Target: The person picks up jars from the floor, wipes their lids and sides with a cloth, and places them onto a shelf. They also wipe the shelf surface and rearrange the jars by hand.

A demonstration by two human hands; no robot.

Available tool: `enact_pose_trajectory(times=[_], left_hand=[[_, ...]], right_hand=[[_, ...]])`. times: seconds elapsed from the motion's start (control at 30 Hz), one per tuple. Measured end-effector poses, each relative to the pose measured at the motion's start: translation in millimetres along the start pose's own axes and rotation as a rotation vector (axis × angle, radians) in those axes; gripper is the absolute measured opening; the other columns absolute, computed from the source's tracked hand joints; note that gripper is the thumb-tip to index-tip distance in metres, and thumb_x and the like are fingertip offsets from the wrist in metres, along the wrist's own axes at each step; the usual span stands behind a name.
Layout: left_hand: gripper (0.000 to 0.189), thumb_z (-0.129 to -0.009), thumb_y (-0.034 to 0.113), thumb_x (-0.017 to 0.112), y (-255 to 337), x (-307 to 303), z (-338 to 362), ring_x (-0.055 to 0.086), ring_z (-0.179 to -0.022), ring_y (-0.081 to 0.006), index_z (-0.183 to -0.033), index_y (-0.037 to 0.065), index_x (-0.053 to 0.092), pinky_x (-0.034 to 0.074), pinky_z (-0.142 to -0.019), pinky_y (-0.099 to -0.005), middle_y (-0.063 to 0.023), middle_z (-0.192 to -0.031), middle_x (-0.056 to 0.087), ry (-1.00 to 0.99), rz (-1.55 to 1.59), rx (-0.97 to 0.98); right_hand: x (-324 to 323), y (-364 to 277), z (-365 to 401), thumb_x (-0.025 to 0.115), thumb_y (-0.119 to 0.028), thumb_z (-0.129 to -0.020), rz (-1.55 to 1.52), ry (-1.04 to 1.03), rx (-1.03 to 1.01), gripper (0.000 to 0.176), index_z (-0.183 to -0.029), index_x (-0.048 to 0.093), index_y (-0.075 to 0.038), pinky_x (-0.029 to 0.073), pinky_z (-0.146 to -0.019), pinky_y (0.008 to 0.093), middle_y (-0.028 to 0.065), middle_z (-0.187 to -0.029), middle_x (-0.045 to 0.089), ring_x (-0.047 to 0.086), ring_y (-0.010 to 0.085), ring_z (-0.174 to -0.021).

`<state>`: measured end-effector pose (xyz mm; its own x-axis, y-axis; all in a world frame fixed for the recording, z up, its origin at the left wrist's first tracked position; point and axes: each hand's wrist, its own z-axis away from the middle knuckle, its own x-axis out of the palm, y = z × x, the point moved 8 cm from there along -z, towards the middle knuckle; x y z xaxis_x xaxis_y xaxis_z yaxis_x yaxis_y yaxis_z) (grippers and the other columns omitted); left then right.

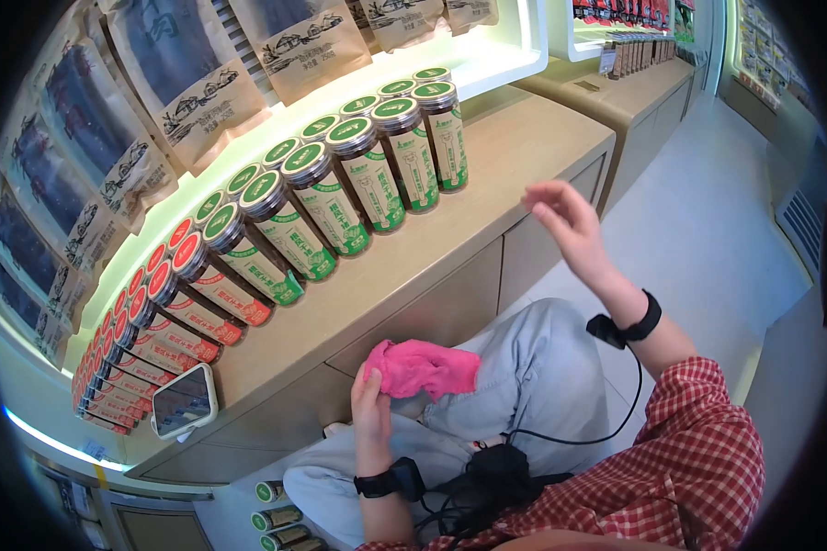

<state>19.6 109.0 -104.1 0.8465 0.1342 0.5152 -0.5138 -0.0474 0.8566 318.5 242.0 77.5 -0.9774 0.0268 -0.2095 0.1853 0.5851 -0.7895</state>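
My left hand (370,404) grips a bright pink cloth (427,369) by its near end, and the rest of the cloth drapes over my bent leg. My right hand (568,219) is raised in front of the counter's edge, fingers loosely curved and thumb apart, holding nothing. Nearest to it on the wooden counter (524,151) is the end jar of a double row of green-lidded jars (366,179). Farther left the rows continue with red-lidded jars (213,292). All these jars stand upright and close together.
A phone (184,402) leans at the counter's front left. Large printed pouches (179,78) line the lit shelf behind. Several more green-lidded jars (276,519) are on the floor at lower left. A black cable (579,443) runs from my right wrist across my lap.
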Motion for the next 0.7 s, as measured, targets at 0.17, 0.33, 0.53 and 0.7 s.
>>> enact_pose_trajectory(times=[0.17,0.33,0.53,0.7], left_hand=[[0.044,-0.093,0.022,0.051,11,62,23,0.05,-0.114,-0.0205,-0.128,-0.003,0.04,0.039,-0.097,-0.0335,-0.0122,-0.123,0.051,-0.156,0.002,-0.037],[0.047,-0.092,0.031,0.05,18,92,40,0.052,-0.112,-0.0274,-0.122,-0.004,0.041,0.04,-0.096,-0.0391,-0.0186,-0.123,0.05,-0.45,0.03,0.036],[0.049,-0.094,0.04,0.039,25,61,20,0.057,-0.104,-0.0324,-0.117,-0.003,0.044,0.045,-0.09,-0.041,-0.0255,-0.116,0.054,-0.237,-0.088,0.073],[0.049,-0.094,0.04,0.039,7,58,19,0.059,-0.099,-0.0315,-0.115,-0.004,0.045,0.044,-0.089,-0.039,-0.0243,-0.111,0.057,-0.315,-0.144,-0.032]], right_hand=[[92,-62,113,0.064,-0.012,-0.08,0.171,-0.614,-0.397,0.039,-0.117,0.054,-0.005,0.048,-0.082,0.0341,0.014,-0.107,0.057,0.056,0.0263,-0.1],[66,-57,82,0.062,-0.002,-0.074,0.021,-0.481,-0.357,0.036,-0.11,0.058,-0.005,0.049,-0.071,0.0351,0.0128,-0.097,0.056,0.059,0.028,-0.086],[-38,-34,-35,0.059,-0.012,-0.079,0.831,0.136,-0.333,0.026,-0.104,0.062,-0.006,0.046,-0.079,0.0364,0.0118,-0.099,0.057,0.056,0.0271,-0.091],[18,54,-62,0.037,-0.04,-0.095,0.876,-0.452,-0.308,0.043,-0.131,0.047,-0.02,0.024,-0.104,0.0505,0.0087,-0.14,0.037,0.038,0.0309,-0.125]])
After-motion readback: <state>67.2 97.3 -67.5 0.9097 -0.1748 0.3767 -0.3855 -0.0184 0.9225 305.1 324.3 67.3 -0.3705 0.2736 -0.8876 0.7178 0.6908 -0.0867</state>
